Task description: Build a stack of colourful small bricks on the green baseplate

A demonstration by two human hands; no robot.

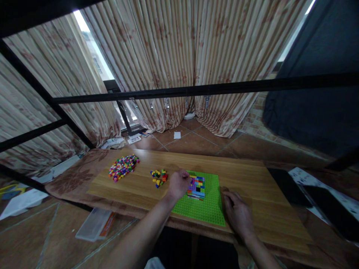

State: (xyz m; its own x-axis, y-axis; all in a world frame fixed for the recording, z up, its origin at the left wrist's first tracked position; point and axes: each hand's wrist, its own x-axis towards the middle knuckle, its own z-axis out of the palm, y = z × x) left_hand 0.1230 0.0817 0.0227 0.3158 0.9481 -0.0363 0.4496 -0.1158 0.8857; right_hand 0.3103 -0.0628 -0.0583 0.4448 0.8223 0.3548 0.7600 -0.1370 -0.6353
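A green studded baseplate (pixel 211 207) lies on the wooden table in front of me. On it stands a low block of multicoloured toy bricks (pixel 198 186), several layers high. My left hand (pixel 178 185) is at the block's left side, its thumb and fingers pinched together. Anything between those fingertips is too small or hidden to make out. Just right of the baseplate, my right hand (pixel 239 213) rests on the table with curled fingers, and its inner side is hidden. A small group of loose bricks (pixel 159 178), mostly yellow, green and red, lies left of my left hand.
A larger heap of small mixed bricks (pixel 123 167) lies toward the left end of the wooden table (pixel 246 170). A dark flat device (pixel 332 209) is at the right. A clear plastic box (pixel 94 224) sits below the table's left front. A black metal rail (pixel 174 91) crosses ahead.
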